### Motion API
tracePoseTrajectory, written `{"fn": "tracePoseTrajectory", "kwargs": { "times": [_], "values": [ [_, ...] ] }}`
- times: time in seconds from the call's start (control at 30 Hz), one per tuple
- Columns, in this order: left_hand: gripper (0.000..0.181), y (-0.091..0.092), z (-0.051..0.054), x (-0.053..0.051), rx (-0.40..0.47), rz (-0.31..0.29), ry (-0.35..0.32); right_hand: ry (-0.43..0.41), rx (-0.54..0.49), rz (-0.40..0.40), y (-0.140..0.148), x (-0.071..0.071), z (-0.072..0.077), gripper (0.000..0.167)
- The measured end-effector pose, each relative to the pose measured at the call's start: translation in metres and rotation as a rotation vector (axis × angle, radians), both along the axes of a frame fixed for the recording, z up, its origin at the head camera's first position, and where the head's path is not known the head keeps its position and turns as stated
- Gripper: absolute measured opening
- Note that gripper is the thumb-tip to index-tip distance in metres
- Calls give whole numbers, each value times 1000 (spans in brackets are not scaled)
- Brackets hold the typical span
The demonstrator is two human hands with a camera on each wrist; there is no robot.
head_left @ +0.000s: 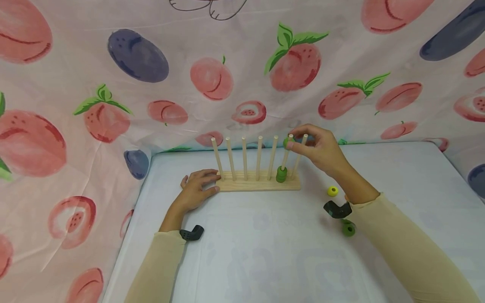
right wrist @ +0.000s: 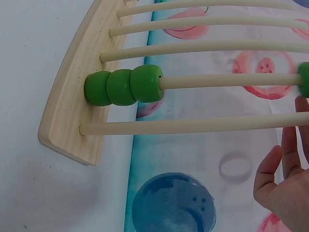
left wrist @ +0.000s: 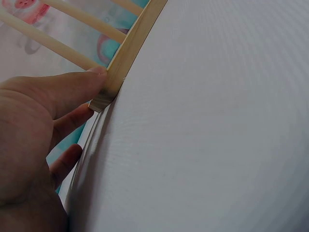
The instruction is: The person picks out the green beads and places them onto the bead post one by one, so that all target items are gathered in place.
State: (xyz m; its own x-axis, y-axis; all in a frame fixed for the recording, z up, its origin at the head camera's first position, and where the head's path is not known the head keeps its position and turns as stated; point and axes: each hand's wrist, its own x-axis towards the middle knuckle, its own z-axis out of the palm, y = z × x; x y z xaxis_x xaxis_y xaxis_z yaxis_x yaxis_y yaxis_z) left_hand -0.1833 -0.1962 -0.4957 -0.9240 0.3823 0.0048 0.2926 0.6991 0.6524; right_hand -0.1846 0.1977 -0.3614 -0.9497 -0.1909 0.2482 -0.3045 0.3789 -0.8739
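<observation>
A wooden peg rack [head_left: 254, 185] with a row of upright pegs stands on the table. My left hand [head_left: 195, 189] grips the rack's left end; in the left wrist view the thumb [left wrist: 79, 92] lies on the base, with other fingers beyond its end. At the top of the second peg from the right, my right hand [head_left: 322, 151] pinches a green bead [head_left: 286, 142]. The peg appears to pass through this bead. Three green beads [right wrist: 123, 87] sit stacked at the foot of that same peg. The other pegs carry no beads.
To the right of the rack lie a yellow bead [head_left: 332, 191] and green beads [head_left: 348, 229], partly hidden by the right wrist camera [head_left: 337, 209]. An orange bit shows beside the right wrist. A fruit-print cloth [head_left: 212, 80] hangs behind the table.
</observation>
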Motion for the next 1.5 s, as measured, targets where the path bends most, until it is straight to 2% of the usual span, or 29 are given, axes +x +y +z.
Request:
{"fn": "tracePoseTrajectory", "kwargs": {
  "times": [0.3,0.53,0.7,0.9,1.03,1.2,1.37,1.5],
  "values": [
    [42,-1,-1,-1,15,-9,4,-3,27,2,4,1,2,24],
    [43,0,1,0,17,-8,-5,-12,60,-1,29,5,11,26],
    [42,1,2,0,10,-8,-3,-49,152,-4,58,13,16,27],
    [43,1,2,0,6,-9,-3,-97,322,3,93,24,16,27],
    [43,0,2,0,13,-9,-6,-120,456,27,110,32,9,28],
    [43,-2,1,0,14,-10,-8,-131,575,79,125,41,-10,24],
    [43,-2,0,-1,15,-11,-8,-131,620,146,141,49,-25,16],
    [43,-2,0,-1,20,-13,-6,-195,609,163,153,55,-35,14]
  ]
}}
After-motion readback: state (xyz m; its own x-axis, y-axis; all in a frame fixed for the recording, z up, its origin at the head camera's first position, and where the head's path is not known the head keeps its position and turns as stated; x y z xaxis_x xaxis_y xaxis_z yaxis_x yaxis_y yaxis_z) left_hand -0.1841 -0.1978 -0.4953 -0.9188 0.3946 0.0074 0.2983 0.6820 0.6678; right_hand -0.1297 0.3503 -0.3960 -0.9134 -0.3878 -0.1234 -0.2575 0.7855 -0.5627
